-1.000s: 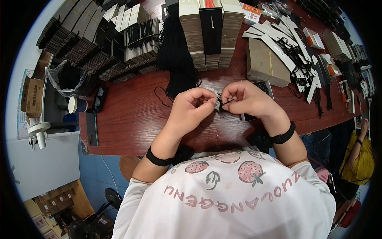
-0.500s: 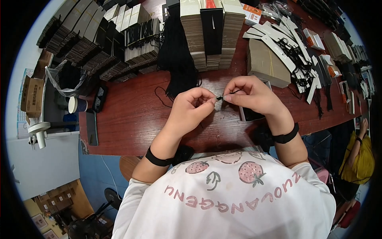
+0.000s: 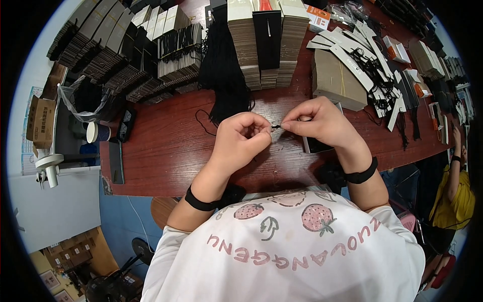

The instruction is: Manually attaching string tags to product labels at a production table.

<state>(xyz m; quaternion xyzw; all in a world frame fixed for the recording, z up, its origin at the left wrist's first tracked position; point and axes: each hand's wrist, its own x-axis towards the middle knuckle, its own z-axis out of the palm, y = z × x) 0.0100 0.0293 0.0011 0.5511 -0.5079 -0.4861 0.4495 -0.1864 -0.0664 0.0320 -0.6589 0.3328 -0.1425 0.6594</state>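
Note:
A short stretch of black cord (image 3: 275,127) runs between my two hands over the table, with what looks like a knot or twist in it. My left hand (image 3: 245,135) is closed, thumb and fingers pinching one end of the cord. My right hand (image 3: 319,121) pinches the other side between thumb and forefinger. Just beyond my left hand lies a thick bundle of black cords (image 3: 224,75), with one loose strand curling onto the tabletop. A small open box (image 3: 317,145), dark inside, sits partly hidden beneath my right hand.
Tall stacks of card (image 3: 244,45) stand at the back of the red-brown table (image 3: 161,146), with more corded stacks (image 3: 178,55) to the left. A card block (image 3: 339,80) and white strips with black cords (image 3: 362,60) lie right. A person in yellow (image 3: 455,201) sits far right.
The right fingers have shifted slightly along the cord, and the strand that trailed above them no longer shows. At far right, the other person's arm has reached up toward the table.

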